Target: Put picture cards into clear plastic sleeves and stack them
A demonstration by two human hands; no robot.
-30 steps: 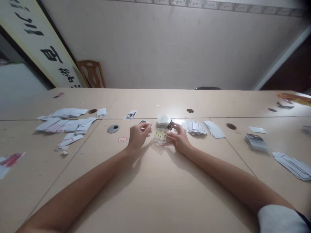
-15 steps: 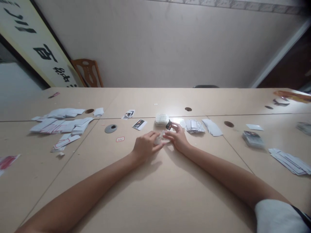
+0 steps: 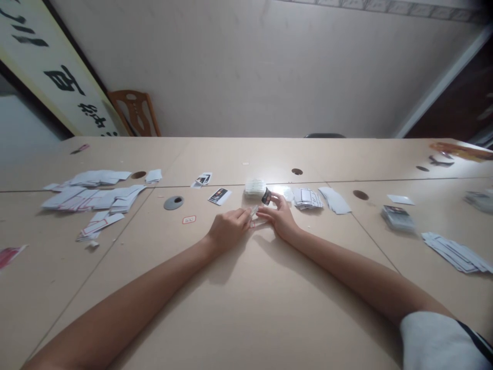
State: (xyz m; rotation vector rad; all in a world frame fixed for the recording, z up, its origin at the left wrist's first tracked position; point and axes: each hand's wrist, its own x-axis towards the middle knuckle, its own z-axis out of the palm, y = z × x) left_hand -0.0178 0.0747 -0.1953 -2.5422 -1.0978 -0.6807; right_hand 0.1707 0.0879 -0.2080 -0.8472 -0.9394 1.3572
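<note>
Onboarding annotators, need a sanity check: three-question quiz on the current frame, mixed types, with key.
1. Multiple choice. Besides what is at its fingertips, what does the right hand hold? a) a pen b) a dark printed card c) a roll of tape
2. True or false. The red-bordered label left of the left hand lies on top of a pile of paper.
3. Open. What is at the fingertips of both hands?

Key:
1. b
2. False; it lies directly on the table.
3. A small clear case, mostly hidden by the fingers.
</note>
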